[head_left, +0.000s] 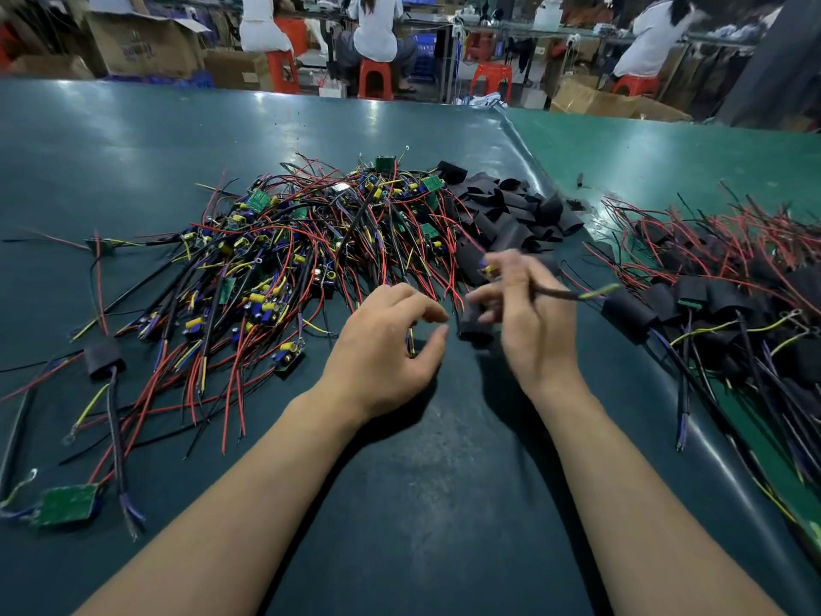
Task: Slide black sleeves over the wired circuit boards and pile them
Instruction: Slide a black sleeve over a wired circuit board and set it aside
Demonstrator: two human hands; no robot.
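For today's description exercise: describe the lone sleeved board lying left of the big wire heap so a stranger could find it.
Start at the big wire heap on the green table. Near its lower left edge lies one sleeved board, a black sleeve with wires trailing toward the viewer. Its neighbours are bare.

Bare boards left, sleeves behind, sleeved pile right

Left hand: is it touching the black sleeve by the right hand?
Apart. In the head view, bare table mat shows between the left hand's fingertips and the black sleeve that stands at the right hand.
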